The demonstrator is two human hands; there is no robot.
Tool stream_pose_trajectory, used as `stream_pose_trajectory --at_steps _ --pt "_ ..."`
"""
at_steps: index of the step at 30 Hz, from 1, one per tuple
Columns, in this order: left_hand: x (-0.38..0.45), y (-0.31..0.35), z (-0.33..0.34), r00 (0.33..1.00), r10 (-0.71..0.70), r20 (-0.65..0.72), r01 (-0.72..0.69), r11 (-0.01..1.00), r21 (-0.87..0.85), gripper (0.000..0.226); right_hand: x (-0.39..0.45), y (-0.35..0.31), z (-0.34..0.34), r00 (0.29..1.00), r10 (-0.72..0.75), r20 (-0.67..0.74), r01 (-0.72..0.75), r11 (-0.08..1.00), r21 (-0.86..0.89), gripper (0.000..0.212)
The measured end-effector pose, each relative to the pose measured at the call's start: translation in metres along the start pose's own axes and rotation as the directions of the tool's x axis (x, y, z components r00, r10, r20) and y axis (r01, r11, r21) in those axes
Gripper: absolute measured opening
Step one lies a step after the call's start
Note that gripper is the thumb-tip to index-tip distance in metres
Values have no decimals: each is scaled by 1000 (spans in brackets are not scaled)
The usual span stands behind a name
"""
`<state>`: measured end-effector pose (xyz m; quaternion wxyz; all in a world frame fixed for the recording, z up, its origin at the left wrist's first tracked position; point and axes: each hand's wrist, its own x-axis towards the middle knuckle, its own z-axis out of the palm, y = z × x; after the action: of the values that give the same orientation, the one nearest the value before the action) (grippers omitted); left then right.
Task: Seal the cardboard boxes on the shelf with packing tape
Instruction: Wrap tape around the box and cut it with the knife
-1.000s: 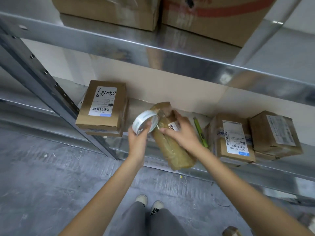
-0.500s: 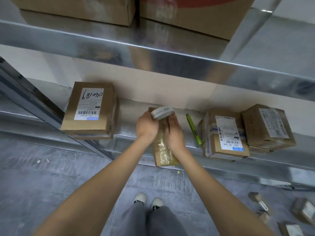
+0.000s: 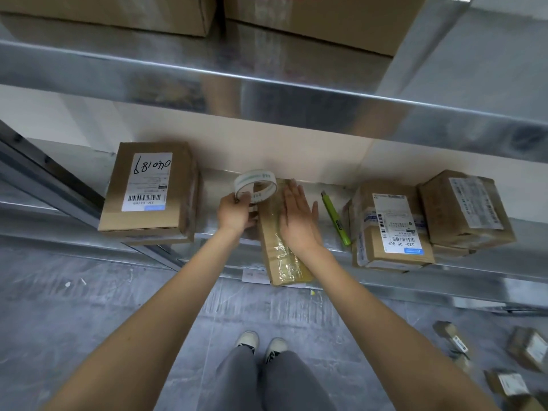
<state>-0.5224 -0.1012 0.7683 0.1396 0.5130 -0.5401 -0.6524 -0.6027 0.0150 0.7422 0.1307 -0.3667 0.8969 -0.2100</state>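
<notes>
A long narrow cardboard box [image 3: 281, 259] lies on the metal shelf [image 3: 474, 277], its near end sticking out over the front edge and its top shiny with clear tape. My right hand [image 3: 296, 215] lies flat on the box top with straight fingers. My left hand [image 3: 235, 213] grips a roll of clear packing tape [image 3: 256, 185] just left of the box's far end. The roll stands on edge above the shelf.
A labelled box [image 3: 151, 191] sits to the left, two labelled boxes [image 3: 388, 229] [image 3: 465, 209] to the right. A green utility knife [image 3: 336, 218] lies between the narrow box and those. Above hangs a shelf [image 3: 267, 84] with large cartons. Several small parcels [image 3: 525, 348] lie on the floor.
The box went from tilted in my hands to lying flat on the shelf. My right hand flattened on its top. My left hand moved the roll toward the box's far end.
</notes>
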Motion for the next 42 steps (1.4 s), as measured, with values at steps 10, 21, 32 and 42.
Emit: stream_pose_trajectory --at_steps 10,21,32,42 --pt "6 -5 -6 995 101 23 -104 987 126 29 3 -6 6 997 -73 13 74 989 -127 85" --pt "20 -19 -41 997 -74 -25 75 995 61 27 -1 -19 5 996 -26 86 45 972 -232 98" --pt "19 -43 -17 927 -352 127 367 788 -494 40 -12 -40 17 995 -45 84 70 942 -329 67" --pt "13 -56 -15 907 -289 307 420 669 -613 36 -10 -42 23 987 -151 50 159 946 -284 68"
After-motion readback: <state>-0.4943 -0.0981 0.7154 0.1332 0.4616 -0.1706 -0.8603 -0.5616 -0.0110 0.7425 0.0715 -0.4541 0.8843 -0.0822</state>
